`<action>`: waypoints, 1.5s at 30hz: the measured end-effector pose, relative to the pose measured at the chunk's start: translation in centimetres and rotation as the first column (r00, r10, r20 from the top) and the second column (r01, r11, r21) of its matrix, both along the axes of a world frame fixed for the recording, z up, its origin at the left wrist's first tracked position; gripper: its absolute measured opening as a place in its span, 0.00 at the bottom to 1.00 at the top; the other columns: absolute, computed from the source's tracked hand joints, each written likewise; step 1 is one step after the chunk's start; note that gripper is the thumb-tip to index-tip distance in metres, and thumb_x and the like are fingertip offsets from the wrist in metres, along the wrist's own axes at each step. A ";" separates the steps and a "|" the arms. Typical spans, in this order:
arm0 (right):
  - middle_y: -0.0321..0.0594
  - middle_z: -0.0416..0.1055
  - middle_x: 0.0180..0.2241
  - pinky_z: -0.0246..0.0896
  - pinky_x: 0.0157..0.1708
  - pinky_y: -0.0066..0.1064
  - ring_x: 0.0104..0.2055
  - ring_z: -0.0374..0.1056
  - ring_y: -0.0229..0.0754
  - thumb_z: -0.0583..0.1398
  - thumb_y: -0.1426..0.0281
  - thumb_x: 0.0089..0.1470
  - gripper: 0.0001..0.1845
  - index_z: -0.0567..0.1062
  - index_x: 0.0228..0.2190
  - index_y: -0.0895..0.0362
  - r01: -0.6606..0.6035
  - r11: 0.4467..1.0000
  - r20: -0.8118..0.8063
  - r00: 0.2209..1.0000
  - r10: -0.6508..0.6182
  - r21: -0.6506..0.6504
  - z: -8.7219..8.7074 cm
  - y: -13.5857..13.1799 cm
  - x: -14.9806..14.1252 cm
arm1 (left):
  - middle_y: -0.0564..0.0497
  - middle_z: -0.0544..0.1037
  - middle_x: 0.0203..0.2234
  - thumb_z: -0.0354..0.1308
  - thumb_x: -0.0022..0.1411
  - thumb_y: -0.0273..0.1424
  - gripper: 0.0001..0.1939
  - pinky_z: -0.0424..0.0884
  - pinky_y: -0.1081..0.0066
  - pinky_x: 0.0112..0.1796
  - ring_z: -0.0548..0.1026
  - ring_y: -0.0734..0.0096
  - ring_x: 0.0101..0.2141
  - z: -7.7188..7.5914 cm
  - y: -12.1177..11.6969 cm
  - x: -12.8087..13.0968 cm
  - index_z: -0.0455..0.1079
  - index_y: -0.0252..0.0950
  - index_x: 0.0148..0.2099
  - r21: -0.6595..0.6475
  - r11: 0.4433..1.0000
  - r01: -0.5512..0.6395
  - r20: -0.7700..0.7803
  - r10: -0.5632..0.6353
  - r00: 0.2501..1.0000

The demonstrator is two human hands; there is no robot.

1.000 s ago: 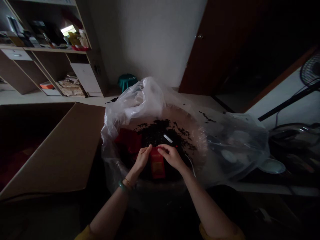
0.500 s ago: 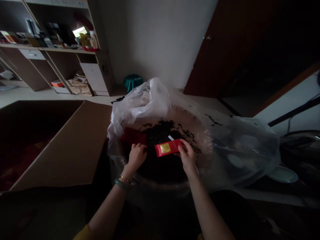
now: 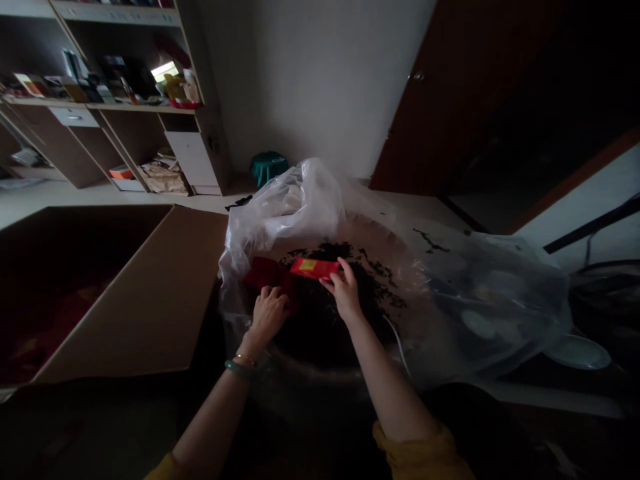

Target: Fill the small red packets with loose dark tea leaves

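My right hand [image 3: 343, 291] pinches one end of a red packet with a gold label [image 3: 314, 268], holding it above dark loose tea leaves [image 3: 340, 313]. The leaves lie heaped inside a transparent plastic bag [image 3: 285, 213] lining a round container. My left hand [image 3: 269, 313] rests with curled fingers against the edge of a small pile of red packets [image 3: 263, 273]. Its grip on them is hidden. A green bangle and a thin gold bracelet circle my left wrist.
An open cardboard box [image 3: 125, 293] stands to the left. Loose plastic bunches behind and right of the leaves, with stray leaves on it. Shelves with papers and small items [image 3: 115, 100] stand at the back, near a teal stool [image 3: 269, 167] and a brown door [image 3: 430, 100].
My right hand has carried the red packet left and farther out over the leaves. My left hand has stayed by the red pile, and the view has shifted slightly.
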State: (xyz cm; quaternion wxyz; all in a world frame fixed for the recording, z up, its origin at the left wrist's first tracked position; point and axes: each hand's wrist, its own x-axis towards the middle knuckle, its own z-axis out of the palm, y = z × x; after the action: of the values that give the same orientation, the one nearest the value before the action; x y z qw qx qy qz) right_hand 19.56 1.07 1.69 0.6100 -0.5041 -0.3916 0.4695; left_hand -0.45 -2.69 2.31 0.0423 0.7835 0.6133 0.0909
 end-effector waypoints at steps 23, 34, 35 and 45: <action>0.45 0.70 0.42 0.63 0.34 0.29 0.44 0.66 0.44 0.50 0.75 0.60 0.14 0.74 0.39 0.54 -0.373 0.892 0.967 -0.082 0.242 -0.255 0.9 -2.3 -6.3 | 0.46 0.74 0.44 0.53 0.60 0.27 0.09 0.66 0.63 0.40 0.67 0.57 0.43 0.4 0.9 -0.6 0.74 0.39 0.39 0.048 0.997 -0.060 0.026 0.059 0.998; 0.47 0.69 0.44 0.63 0.35 0.30 0.45 0.63 0.45 0.50 0.77 0.60 0.15 0.76 0.39 0.56 -0.441 0.856 0.960 -0.194 0.203 -0.270 0.6 -0.5 -6.4 | 0.44 0.75 0.42 0.47 0.60 0.22 0.16 0.66 0.65 0.42 0.69 0.60 0.42 -0.9 1.6 -1.8 0.74 0.37 0.42 0.112 0.987 -0.112 0.088 0.103 0.991; 0.47 0.70 0.43 0.63 0.35 0.30 0.45 0.63 0.45 0.50 0.78 0.59 0.16 0.77 0.37 0.56 -0.452 0.848 0.958 -0.203 0.203 -0.276 0.5 -0.3 -6.5 | 0.44 0.75 0.42 0.46 0.60 0.22 0.16 0.66 0.65 0.42 0.69 0.60 0.42 -1.0 1.6 -1.9 0.74 0.37 0.42 0.118 0.986 -0.116 0.092 0.106 0.990; 0.39 0.77 0.36 0.62 0.43 0.30 0.41 0.67 0.41 0.56 0.69 0.59 0.11 0.79 0.35 0.53 -0.523 0.847 0.939 0.331 0.096 0.098 1.4 0.3 -3.7 | 0.45 0.77 0.41 0.47 0.63 0.28 0.14 0.64 0.62 0.49 0.70 0.61 0.44 -1.1 1.5 -2.0 0.73 0.37 0.44 0.230 0.949 -0.214 0.369 0.118 0.922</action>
State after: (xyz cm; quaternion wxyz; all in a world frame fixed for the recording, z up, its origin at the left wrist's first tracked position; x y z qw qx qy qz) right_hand 15.88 1.35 3.05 0.2768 -0.4586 -0.8328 0.1396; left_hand -2.42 -1.17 1.17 0.0374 0.6980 0.6427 0.3137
